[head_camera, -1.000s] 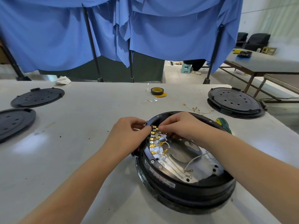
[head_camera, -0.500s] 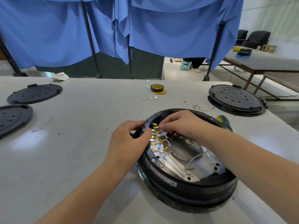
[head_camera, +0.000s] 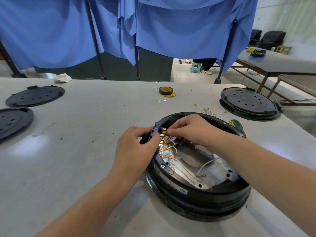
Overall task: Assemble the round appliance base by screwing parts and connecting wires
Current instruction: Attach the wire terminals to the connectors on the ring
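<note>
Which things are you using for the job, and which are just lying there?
In use:
base
brass terminals
white wires
left hand, gripping the rim
right hand, pinching at a terminal

Lying about:
tape roll
black lids
screwdriver
spare wires

In front of me blue curtains (head_camera: 171, 31) hang from dark poles (head_camera: 95, 40) behind the grey worktable (head_camera: 77, 134). Through a gap I see pale floor (head_camera: 181, 71) and a small stool (head_camera: 195, 67). At far right stand another table (head_camera: 282, 65) and 2 dark chairs (head_camera: 271, 39).
</note>
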`<state>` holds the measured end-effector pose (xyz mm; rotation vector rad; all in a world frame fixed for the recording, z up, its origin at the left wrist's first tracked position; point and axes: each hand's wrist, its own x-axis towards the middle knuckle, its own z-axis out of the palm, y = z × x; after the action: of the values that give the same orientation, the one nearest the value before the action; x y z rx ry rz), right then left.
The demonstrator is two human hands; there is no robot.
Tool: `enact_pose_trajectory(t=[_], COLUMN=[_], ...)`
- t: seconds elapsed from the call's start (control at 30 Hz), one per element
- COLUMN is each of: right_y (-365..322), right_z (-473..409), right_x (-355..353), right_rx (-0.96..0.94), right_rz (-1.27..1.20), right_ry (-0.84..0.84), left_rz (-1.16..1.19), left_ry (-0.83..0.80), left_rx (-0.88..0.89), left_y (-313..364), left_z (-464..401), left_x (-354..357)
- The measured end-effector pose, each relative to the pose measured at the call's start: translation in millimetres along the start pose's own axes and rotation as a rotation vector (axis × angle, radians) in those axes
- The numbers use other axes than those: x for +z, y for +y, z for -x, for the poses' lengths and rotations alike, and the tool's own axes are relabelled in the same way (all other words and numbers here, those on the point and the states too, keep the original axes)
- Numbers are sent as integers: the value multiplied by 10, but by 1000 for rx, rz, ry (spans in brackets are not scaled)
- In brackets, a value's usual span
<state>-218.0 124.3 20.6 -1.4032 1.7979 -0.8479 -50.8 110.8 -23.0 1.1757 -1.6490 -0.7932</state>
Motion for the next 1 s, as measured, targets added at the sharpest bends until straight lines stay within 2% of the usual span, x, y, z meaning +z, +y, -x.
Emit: enact_pose_trajectory(t=[0.67, 1.0], right_y=[1, -65], right_z=[25, 172], right_x=[-7, -78], right_rx=[-99, -249], right_rz=[56, 345], right_ry=[56, 104], left_rz=[-28, -29], left_ry=[1, -23], left_rx=[-7, -3], left_y=[8, 61], left_z=[-9, -7], left_x=[-28, -74])
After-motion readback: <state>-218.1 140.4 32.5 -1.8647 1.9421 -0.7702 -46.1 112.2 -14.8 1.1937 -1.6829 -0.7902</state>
